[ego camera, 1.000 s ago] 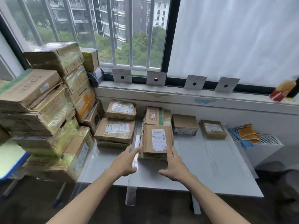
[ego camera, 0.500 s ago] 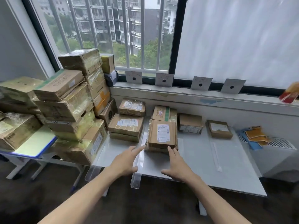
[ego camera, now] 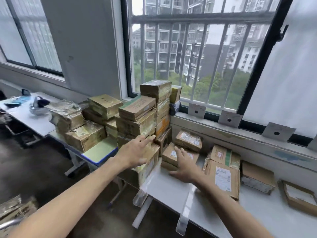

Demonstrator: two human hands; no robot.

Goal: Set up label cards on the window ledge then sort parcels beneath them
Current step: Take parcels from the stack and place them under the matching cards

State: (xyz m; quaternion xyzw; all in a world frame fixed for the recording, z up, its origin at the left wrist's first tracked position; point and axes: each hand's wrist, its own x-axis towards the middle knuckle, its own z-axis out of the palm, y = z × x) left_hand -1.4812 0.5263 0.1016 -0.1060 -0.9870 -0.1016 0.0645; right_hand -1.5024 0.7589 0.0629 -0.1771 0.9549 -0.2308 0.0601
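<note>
Three grey label cards with black dots lean upright on the window ledge. Below them brown parcels lie on the white table: a flat one with a white shipping label, a green-striped one, and a two-high pile. A tall stack of taped cardboard parcels stands at the left. My left hand is open, fingers stretched toward the lower boxes of that stack. My right hand is open, hovering by the two-high pile, holding nothing.
More wrapped boxes sit on a second desk with a green top at the left. Two small boxes lie at the table's right. A further table with clutter stands along the left wall. Dark floor lies below.
The view has swung left and up. Both hands left the labelled flat parcel and moved left, the left hand toward the tall stack, the right beside the two-high pile.
</note>
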